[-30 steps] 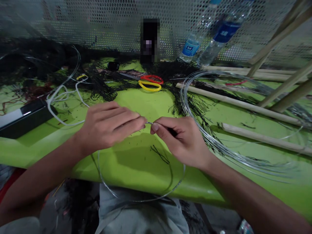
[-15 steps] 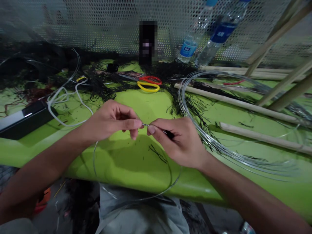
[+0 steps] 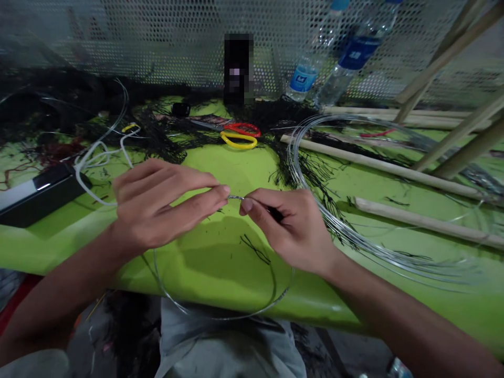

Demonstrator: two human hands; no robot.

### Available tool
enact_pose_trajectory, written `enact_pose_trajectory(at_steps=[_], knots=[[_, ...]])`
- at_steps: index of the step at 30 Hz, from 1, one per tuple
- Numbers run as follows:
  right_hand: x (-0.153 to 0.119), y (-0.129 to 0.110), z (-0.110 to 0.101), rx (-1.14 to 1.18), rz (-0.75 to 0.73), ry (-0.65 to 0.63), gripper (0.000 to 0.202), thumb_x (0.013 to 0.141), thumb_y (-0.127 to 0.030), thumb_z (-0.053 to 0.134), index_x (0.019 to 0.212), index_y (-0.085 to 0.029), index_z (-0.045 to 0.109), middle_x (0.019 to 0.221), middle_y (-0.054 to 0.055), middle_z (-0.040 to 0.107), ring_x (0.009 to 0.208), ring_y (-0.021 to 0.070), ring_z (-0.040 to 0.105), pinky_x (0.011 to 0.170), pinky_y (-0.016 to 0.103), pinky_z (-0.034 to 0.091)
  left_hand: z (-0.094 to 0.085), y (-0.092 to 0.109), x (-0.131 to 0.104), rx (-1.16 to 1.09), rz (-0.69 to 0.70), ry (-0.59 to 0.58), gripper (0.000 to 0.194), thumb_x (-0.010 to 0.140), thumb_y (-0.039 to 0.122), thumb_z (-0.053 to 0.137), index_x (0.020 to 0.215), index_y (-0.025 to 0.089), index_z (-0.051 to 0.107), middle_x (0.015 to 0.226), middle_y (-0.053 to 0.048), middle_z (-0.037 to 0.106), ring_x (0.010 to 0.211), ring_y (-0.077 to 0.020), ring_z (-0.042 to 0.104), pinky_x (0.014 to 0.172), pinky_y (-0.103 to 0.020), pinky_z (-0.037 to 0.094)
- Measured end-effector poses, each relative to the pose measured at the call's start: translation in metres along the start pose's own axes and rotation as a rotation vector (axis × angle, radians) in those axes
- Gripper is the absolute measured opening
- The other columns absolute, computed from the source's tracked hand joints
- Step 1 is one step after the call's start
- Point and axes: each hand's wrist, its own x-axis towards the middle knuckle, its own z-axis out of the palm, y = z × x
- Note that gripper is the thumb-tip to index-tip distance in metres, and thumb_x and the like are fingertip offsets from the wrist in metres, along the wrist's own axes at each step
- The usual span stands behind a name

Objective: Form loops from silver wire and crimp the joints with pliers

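Note:
A loop of thin metal wire (image 3: 220, 318) hangs between my hands, over the front edge of the green table. Its top shows a short twisted stretch in the gap between my fingertips. My left hand (image 3: 165, 205) pinches one end of that stretch between thumb and fingertips, its back turned toward me. On the other side, my right hand (image 3: 289, 226) grips the wire between thumb and bent forefinger. Another twisted part shows low on the loop's right side.
A large coil of wire (image 3: 301, 163) lies to the right among wooden sticks (image 3: 366, 160). Scissors (image 3: 239, 140) with red and yellow handles, black threads (image 3: 169, 144) and two water bottles (image 3: 305, 79) are farther back. A white cord (image 3: 81, 173) and a dark box (image 3: 47, 194) sit left.
My left hand has rolled over, its fingers now straighter and lying along the thumb. More of the twisted wire shows between my hands. My right hand has hardly moved.

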Motion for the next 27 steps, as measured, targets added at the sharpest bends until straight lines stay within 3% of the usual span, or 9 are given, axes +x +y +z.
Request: enact_pose_trajectory(at_steps=[16, 22, 27], knots=[[0.0, 0.005, -0.001, -0.011, -0.082, 0.022, 0.032, 0.102, -0.023, 0.057, 0.074, -0.013, 0.069, 0.052, -0.006, 0.044, 0.047, 0.0053, 0.033, 0.049, 0.025, 0.026, 0.012, -0.004, -0.002, -0.158, -0.005, 0.019, 0.008, 0.091, 0.019, 0.075, 0.098, 0.022, 0.073, 0.098, -0.002, 0.081, 0.079, -0.0162, 0.076, 0.069, -0.031, 0.059], [0.001, 0.008, -0.001, -0.022, -0.103, 0.002, 0.032, 0.101, -0.022, 0.057, 0.072, -0.013, 0.068, 0.052, -0.007, 0.039, 0.046, 0.0052, 0.03, 0.049, 0.025, 0.024, 0.014, -0.002, 0.0, -0.411, -0.197, -0.142, 0.011, 0.097, 0.023, 0.069, 0.104, 0.019, 0.076, 0.101, -0.002, 0.081, 0.088, -0.0131, 0.077, 0.077, -0.022, 0.057], [0.001, 0.007, 0.002, -0.035, -0.082, 0.002, 0.034, 0.101, -0.023, 0.057, 0.07, -0.014, 0.065, 0.053, -0.007, 0.039, 0.047, 0.0055, 0.03, 0.05, 0.025, 0.024, 0.009, -0.004, 0.004, -0.601, -0.46, -0.355, 0.02, 0.1, 0.036, 0.064, 0.095, 0.024, 0.078, 0.081, 0.004, 0.079, 0.07, -0.011, 0.073, 0.061, -0.019, 0.049]])
